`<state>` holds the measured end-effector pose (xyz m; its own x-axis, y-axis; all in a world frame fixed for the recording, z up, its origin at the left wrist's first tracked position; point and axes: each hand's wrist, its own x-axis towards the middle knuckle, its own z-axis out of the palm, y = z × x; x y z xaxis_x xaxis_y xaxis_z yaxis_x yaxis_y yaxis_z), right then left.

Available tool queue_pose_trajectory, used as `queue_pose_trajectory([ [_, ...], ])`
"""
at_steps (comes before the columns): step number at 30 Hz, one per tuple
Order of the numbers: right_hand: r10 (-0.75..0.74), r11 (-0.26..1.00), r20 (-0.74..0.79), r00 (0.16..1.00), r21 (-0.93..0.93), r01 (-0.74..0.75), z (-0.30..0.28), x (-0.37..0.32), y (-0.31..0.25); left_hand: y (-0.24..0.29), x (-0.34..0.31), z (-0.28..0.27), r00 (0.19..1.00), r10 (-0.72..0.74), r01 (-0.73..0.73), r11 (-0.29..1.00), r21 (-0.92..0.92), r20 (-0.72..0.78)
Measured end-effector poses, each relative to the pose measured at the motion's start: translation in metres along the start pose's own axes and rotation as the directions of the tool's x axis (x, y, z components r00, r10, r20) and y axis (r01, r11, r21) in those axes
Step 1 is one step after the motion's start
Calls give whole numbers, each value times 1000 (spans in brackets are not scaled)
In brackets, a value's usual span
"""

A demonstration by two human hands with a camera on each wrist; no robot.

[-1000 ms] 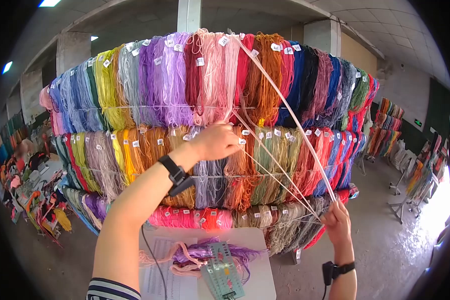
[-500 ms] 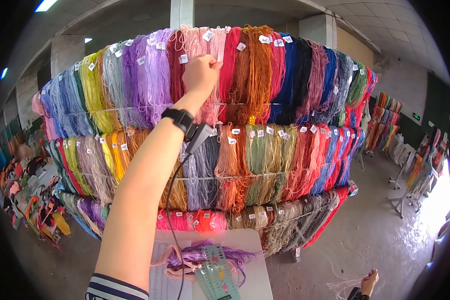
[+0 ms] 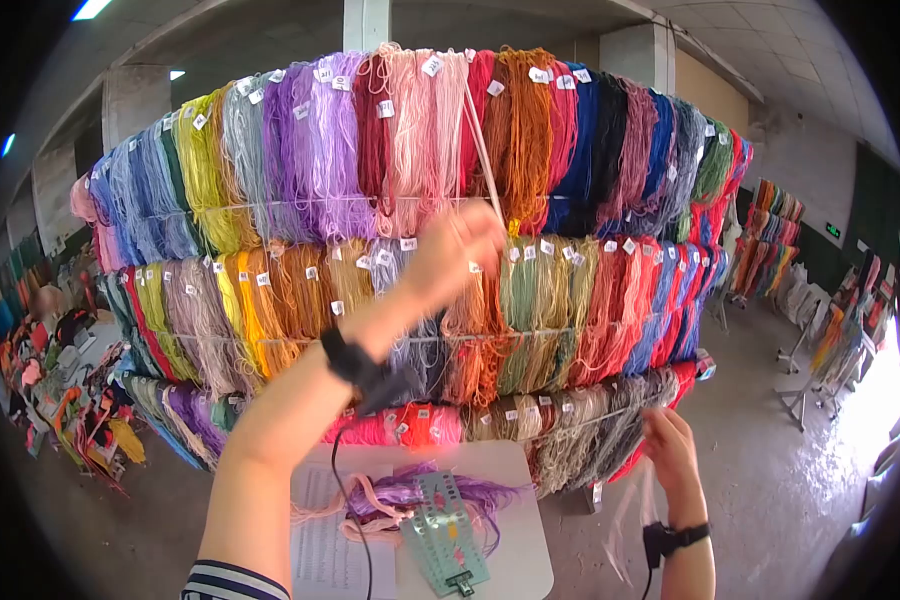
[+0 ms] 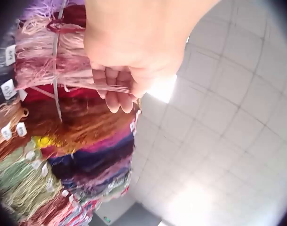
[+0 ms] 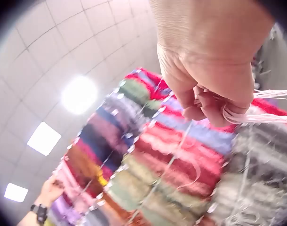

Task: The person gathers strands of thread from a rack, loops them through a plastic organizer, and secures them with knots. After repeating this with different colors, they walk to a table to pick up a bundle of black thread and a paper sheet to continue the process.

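A tall round rack (image 3: 570, 300) holds three tiers of tagged yarn skeins in many colours. My left hand (image 3: 460, 250) is raised in front of the middle tier. It pinches thin pale pink strands (image 3: 482, 150) that run up to the pink skein (image 3: 420, 140) on the top tier. In the left wrist view the fingers of the left hand (image 4: 117, 89) curl over those strands (image 4: 63, 84). My right hand (image 3: 670, 445) is low by the bottom tier and grips a loose hank of pale pink strands (image 3: 630, 520) that hangs down. The right wrist view shows its fingers (image 5: 209, 101) curled round the strands (image 5: 270, 117).
A white table (image 3: 525, 560) below the rack carries a printed sheet (image 3: 325, 540), a heap of purple and pink threads (image 3: 400, 495) and a green thread card (image 3: 448, 530). Yarn piles (image 3: 60, 380) lie on the floor at left. More racks (image 3: 770, 250) and stands (image 3: 810, 400) are at right.
My left hand went up to the top pink skein and has come back down, drawing strands with it. My right hand dropped low, then rose again beside the bottom tier.
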<state>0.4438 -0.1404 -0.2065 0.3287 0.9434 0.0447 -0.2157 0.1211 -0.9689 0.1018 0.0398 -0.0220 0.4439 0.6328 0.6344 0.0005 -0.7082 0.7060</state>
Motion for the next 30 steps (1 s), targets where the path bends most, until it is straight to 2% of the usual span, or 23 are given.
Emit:
queue_pose_trajectory([
  [2, -36, 999, 197, 980, -17, 40, 59, -1, -16, -5, -58, 51, 986, -48, 28, 992, 126, 162],
  [3, -42, 997, 253, 967, -57, 58, 82, 2, -20, -13, -87, 79, 989, -74, 76, 997, -11, 127],
  [4, -30, 994, 290, 957, -88, 58, 113, -7, -35, -18, -113, 100, 981, -108, 114, 993, -31, 163],
  [5, -40, 999, 391, 919, -8, 47, 124, -2, -28, -22, -138, 118, 970, -141, 154, 987, -53, 198],
  [6, -10, 988, 374, 927, 148, -49, 150, -16, -38, -27, -159, 134, 940, -208, 242, 965, -98, 272],
  [7, 9, 987, 364, 931, 144, -66, 147, -15, -35, -28, -175, 143, 899, -267, 329, 935, -134, 347],
  [8, -30, 966, 480, 877, 238, -97, 141, -14, -28, -31, -189, 146, 892, -281, 348, 927, -142, 355],
  [9, -84, 936, 584, 808, 324, -136, 137, -15, -23, -32, -200, 147, 834, -347, 439, 889, -134, 429],
  [10, -100, 957, 458, 883, 288, -41, 136, -29, -29, -33, -208, 145, 769, -402, 519, 846, -118, 497],
  [11, -48, 971, 347, 937, 237, -39, 115, -31, -23, -40, -215, 139, 767, -405, 524, 843, -123, 497],
  [13, -21, 998, 162, 987, 56, 12, 62, -38, -11, -68, -224, 115, 866, -345, 302, 938, 171, 362],
  [14, 34, 999, 36, 999, 7, -34, 28, -39, 0, -82, -215, 98, 959, -153, 106, 974, 199, 238],
  [15, 108, 994, -133, 985, -12, -111, -20, -36, 23, -89, -195, 75, 991, 63, -93, 962, 258, 120],
  [17, 181, 983, -427, 886, 66, -170, -138, -36, 75, -62, -147, 28, 992, -120, 127, 944, 304, -42],
  [18, 196, 980, -547, 814, 131, -148, -196, -49, 98, -59, -117, 7, 993, -12, 58, 919, 391, -118],
  [19, 157, 988, -640, 752, 94, -125, -234, -68, 108, -56, -84, -10, 980, 93, -35, 951, 306, -178],
  [21, 153, 988, -682, 715, 132, -85, -285, -101, 121, -31, -18, -38, 943, 183, -91, 946, 313, -279],
  [23, 174, 976, -687, 706, 215, -31, -286, -108, 120, -28, 46, -59, 837, 442, -185, 784, 593, -323],
  [25, 202, 956, -696, 689, 294, 17, -276, -114, 118, -14, 86, -60, 801, 432, -29, 719, 694, -414],
  [26, 204, 958, -670, 714, 287, -5, -271, -115, 116, -10, 101, -62, 801, 435, -32, 718, 695, -412],
  [28, 207, 960, -650, 731, 280, -23, -256, -119, 113, -16, 123, -63, 776, 468, 116, 552, 826, -422],
  [29, 176, 972, -615, 769, 233, -36, -244, -118, 107, -14, 125, -59, 777, 470, 109, 555, 824, -419],
  [30, 148, 981, -575, 805, 187, -47, -231, -115, 101, -12, 124, -57, 778, 383, 189, 612, 768, -497],
])
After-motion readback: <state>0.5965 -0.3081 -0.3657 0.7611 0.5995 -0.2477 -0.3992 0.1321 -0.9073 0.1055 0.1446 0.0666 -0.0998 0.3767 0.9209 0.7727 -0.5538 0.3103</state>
